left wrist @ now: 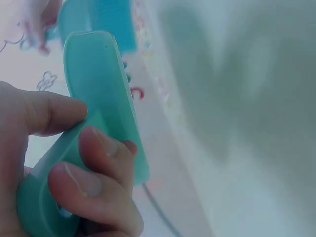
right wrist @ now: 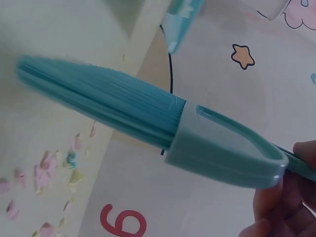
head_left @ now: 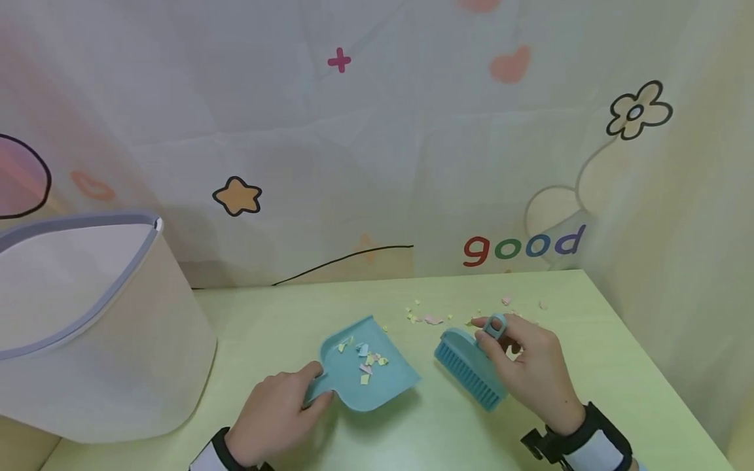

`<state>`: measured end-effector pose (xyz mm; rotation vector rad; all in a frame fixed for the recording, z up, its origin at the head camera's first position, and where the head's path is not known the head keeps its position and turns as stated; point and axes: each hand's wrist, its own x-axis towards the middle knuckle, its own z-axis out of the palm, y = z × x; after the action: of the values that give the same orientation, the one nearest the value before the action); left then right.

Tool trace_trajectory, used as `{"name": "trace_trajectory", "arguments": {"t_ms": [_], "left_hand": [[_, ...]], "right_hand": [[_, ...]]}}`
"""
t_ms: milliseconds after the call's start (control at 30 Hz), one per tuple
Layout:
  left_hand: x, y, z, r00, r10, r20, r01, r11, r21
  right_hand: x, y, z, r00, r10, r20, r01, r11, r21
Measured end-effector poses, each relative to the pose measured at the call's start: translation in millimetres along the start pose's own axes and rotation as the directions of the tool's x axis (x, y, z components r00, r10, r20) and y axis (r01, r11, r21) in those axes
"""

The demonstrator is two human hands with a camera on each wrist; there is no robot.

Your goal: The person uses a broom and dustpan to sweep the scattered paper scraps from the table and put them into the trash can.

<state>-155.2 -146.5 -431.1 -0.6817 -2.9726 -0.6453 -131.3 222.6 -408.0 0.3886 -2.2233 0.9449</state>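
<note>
My left hand [head_left: 283, 407] grips the short handle of a blue-green dustpan [head_left: 383, 383], its fingers curled round the handle in the left wrist view. Several yellow, pink and blue paper scraps [head_left: 370, 360] lie in the pan, which appears raised off the table with a shadow below. To its right, my right hand [head_left: 533, 366] pinches the handle of a matching brush [head_left: 471, 366] between thumb and fingers. The bristles [right wrist: 98, 98] point away from the hand in the right wrist view and look apart from the table. More paper scraps [head_left: 432, 320] lie behind the brush.
A large white bin [head_left: 112, 340] with a grey-purple rim stands at the left of the pale green table [head_left: 247, 327]. Behind it hangs a printed curtain [head_left: 353, 163] with a star, a flower and the word "good". The table's right edge slopes toward the front right.
</note>
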Motion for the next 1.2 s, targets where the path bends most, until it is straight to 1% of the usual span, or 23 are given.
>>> {"name": "trace_trajectory", "arguments": {"t_ms": [133, 233, 333, 433, 533, 633, 733, 767, 833, 900, 967, 1000, 1033, 1067, 1133, 1167, 1200], "left_hand": [[-3.5, -3.4, -25.1, 0.999, -0.02, -0.048, 0.021, 0.999, 0.025], [-6.3, -7.6, -45.9, 0.994, -0.005, -0.105, 0.014, 0.997, 0.079], [-9.5, -11.6, -67.2, 0.984, 0.02, -0.178, 0.003, 0.991, 0.131], [-13.6, -15.2, -88.2, 0.965, 0.04, -0.257, 0.001, 0.987, 0.158], [-17.5, -19.7, -107.7, 0.943, 0.047, -0.33, 0.011, 0.985, 0.17], [-20.2, -23.5, -129.2, 0.924, 0.053, -0.378, 0.024, 0.98, 0.196], [-22.3, -25.4, -152.8, 0.9, 0.065, -0.431, 0.041, 0.972, 0.231], [-23.1, -26.1, -160.7, 0.889, 0.073, -0.452, 0.044, 0.969, 0.242], [-24.2, -27.0, -176.3, 0.87, 0.075, -0.487, 0.06, 0.965, 0.256], [-25.9, -27.9, -191.1, 0.855, 0.066, -0.514, 0.081, 0.963, 0.258], [-27.6, -29.8, -203.4, 0.836, 0.066, -0.545, 0.098, 0.959, 0.266], [-28.8, -30.3, -208.6, 0.832, 0.046, -0.553, 0.118, 0.959, 0.257], [-29.9, -31.0, -213.0, 0.823, 0.034, -0.567, 0.131, 0.96, 0.248], [-31.1, -31.5, -216.7, 0.818, 0.017, -0.575, 0.148, 0.96, 0.238], [-32.5, -32.5, -221.5, 0.81, -0.015, -0.586, 0.172, 0.962, 0.213], [-32.9, -32.6, -223.0, 0.811, -0.031, -0.584, 0.18, 0.963, 0.198], [-33.2, -32.6, -224.1, 0.815, -0.047, -0.578, 0.191, 0.963, 0.191]], "right_hand": [[-12.5, 1.2, -7.7, 1.0, 0.01, 0.02, -0.01, 1.0, -0.028], [-19.4, 0.7, -10.7, 0.999, 0.017, 0.048, -0.013, 0.998, -0.066], [-23.2, -0.1, -11.8, 0.997, 0.028, 0.078, -0.02, 0.995, -0.099], [-24.9, -0.3, -12.5, 0.995, 0.042, 0.096, -0.03, 0.992, -0.123], [-26.1, 0.2, -12.8, 0.994, 0.045, 0.103, -0.03, 0.99, -0.141], [-26.6, 1.6, -13.6, 0.994, 0.04, 0.106, -0.023, 0.987, -0.159], [-27.5, 3.4, -14.7, 0.994, 0.039, 0.104, -0.021, 0.985, -0.172], [-28.0, 4.0, -15.0, 0.994, 0.042, 0.103, -0.023, 0.984, -0.176], [-28.9, 5.0, -15.5, 0.994, 0.047, 0.103, -0.028, 0.983, -0.18], [-29.2, 5.8, -15.6, 0.993, 0.052, 0.106, -0.032, 0.982, -0.186], [-29.1, 6.7, -15.3, 0.993, 0.055, 0.109, -0.033, 0.981, -0.193], [-28.8, 6.8, -15.1, 0.992, 0.055, 0.111, -0.033, 0.98, -0.196], [-28.5, 6.9, -14.8, 0.992, 0.056, 0.112, -0.032, 0.98, -0.198], [-28.3, 6.9, -14.5, 0.992, 0.056, 0.113, -0.033, 0.979, -0.2], [-28.0, 6.5, -14.3, 0.992, 0.058, 0.117, -0.033, 0.979, -0.202], [-27.9, 6.2, -14.2, 0.991, 0.06, 0.118, -0.035, 0.979, -0.202], [-27.9, 5.8, -14.2, 0.991, 0.063, 0.12, -0.038, 0.979, -0.201]]}}
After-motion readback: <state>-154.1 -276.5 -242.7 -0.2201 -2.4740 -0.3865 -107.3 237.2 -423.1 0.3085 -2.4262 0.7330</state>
